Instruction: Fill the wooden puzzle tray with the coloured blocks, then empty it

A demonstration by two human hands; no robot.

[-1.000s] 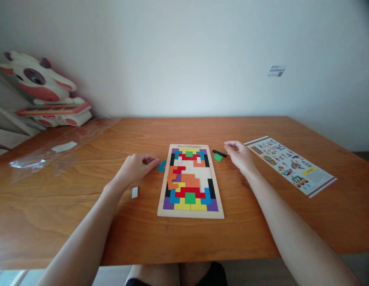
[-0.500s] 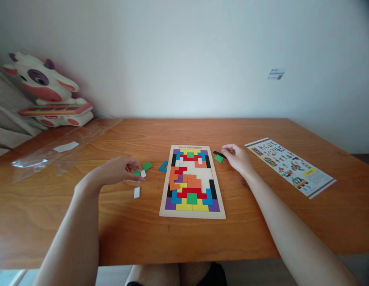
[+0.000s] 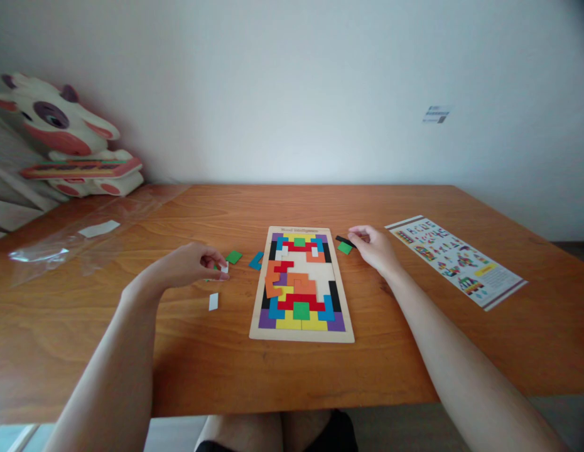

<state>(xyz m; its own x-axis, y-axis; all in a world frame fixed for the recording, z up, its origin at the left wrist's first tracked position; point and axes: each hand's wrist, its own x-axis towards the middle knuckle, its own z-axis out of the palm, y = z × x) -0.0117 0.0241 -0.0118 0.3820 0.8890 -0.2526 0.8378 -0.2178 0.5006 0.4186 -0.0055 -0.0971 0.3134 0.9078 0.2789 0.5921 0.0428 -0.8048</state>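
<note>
A wooden puzzle board lies in the middle of the table, partly filled with coloured blocks. My left hand hovers to its left, fingers pinched on a small white piece. A second white piece lies just below that hand. A green piece and a blue piece lie between that hand and the board. My right hand rests at the board's upper right, fingertips closed on the end of a black piece. A green square lies beside it.
A printed instruction sheet lies to the right of my right hand. A clear plastic bag is spread at the left. A cow-shaped toy leans on the wall at the far left. The table's front edge runs below the board.
My left hand drew back leftward from the board's edge, uncovering the green piece, and now pinches a small white piece. My right hand stayed by the black piece.
</note>
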